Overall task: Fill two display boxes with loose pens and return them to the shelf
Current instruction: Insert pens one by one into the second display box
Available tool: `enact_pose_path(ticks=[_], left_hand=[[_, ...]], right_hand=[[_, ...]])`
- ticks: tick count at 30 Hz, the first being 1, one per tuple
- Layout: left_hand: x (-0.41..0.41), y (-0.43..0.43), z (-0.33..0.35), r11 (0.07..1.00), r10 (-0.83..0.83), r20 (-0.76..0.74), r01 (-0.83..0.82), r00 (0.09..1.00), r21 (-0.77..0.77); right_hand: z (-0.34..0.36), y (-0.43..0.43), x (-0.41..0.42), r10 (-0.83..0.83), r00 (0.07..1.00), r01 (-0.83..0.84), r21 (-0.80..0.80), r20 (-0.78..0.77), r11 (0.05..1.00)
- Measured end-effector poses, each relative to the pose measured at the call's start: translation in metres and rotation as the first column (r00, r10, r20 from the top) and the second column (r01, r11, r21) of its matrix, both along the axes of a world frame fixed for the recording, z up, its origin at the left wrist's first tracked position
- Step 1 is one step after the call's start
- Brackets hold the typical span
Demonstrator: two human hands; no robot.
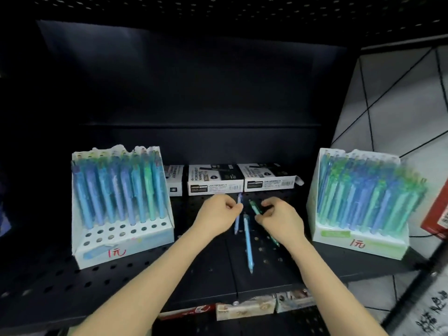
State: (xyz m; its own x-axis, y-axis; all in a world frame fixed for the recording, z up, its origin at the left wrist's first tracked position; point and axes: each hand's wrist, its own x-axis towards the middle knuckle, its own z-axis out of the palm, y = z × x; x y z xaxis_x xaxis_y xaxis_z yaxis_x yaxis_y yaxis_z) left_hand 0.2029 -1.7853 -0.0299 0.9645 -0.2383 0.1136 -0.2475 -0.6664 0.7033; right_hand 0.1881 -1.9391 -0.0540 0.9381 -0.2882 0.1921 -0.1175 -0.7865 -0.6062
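Observation:
Two white display boxes stand on the black perforated shelf (121,275). The left box (126,246) holds rows of blue and green pens, with several empty holes in its front rows. The right box (358,241) looks nearly full of blue-green pens. Between them, my left hand (218,214) pinches a pale blue pen (237,221) near its top. My right hand (281,219) grips a dark green pen (254,207), whose lower end shows below the hand. A light blue pen (248,243) lies loose on the shelf between my hands.
Three black-and-white marker cartons (215,180) lie at the back of the shelf behind my hands. A red box (436,214) stands at the far right edge. Packets (244,309) sit on the shelf below. A tiled floor shows at right.

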Motion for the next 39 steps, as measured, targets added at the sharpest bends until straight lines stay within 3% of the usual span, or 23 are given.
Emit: enact_pose_path(ticks=[6, 9, 16, 20, 25, 27, 29, 32, 36, 39], left_hand=[[0.038, -0.022, -0.003, 0.982, 0.135, -0.144, -0.113, 0.98, 0.15], [0.043, -0.025, 0.0, 0.977, 0.177, -0.184, -0.15, 0.967, 0.151], [0.036, -0.014, 0.005, 0.987, 0.13, -0.335, -0.154, 0.933, -0.045], [0.008, 0.008, 0.018, 0.97, 0.055, -0.364, -0.136, 0.93, -0.201], [-0.045, 0.059, 0.04, 0.919, 0.056, -0.192, -0.126, 0.98, -0.373], [-0.066, 0.086, 0.043, 0.902, 0.103, -0.076, -0.126, 0.992, -0.413], [-0.083, 0.115, 0.044, 0.868, 0.199, 0.058, -0.149, 0.978, -0.474], [-0.097, 0.156, 0.044, 0.782, 0.384, 0.2, -0.202, 0.901, -0.59], [-0.093, 0.2, 0.034, 0.701, 0.547, 0.184, -0.326, 0.817, -0.634], [-0.087, 0.217, 0.023, 0.699, 0.56, 0.123, -0.388, 0.819, -0.601]], right_hand=[[0.0, -0.005, -0.001, -0.003, 1.0, 0.003, 0.142, 0.004, 0.99], [-0.001, -0.006, 0.0, -0.013, 1.0, 0.011, 0.279, 0.005, 0.96], [0.002, -0.003, -0.001, 0.02, 0.996, -0.067, 0.611, 0.083, 0.788], [0.008, -0.003, -0.003, -0.004, 0.992, -0.088, 0.719, 0.125, 0.69], [0.032, 0.003, -0.014, 0.033, 0.97, -0.227, 0.852, 0.24, 0.472], [0.044, 0.016, -0.02, 0.078, 0.947, -0.314, 0.848, 0.311, 0.428], [0.056, 0.036, -0.03, 0.134, 0.914, -0.401, 0.803, 0.383, 0.442], [0.07, 0.071, -0.045, 0.203, 0.866, -0.497, 0.738, 0.458, 0.456], [0.077, 0.123, -0.054, 0.264, 0.811, -0.579, 0.648, 0.522, 0.495], [0.073, 0.156, -0.049, 0.302, 0.775, -0.598, 0.491, 0.555, 0.633]])
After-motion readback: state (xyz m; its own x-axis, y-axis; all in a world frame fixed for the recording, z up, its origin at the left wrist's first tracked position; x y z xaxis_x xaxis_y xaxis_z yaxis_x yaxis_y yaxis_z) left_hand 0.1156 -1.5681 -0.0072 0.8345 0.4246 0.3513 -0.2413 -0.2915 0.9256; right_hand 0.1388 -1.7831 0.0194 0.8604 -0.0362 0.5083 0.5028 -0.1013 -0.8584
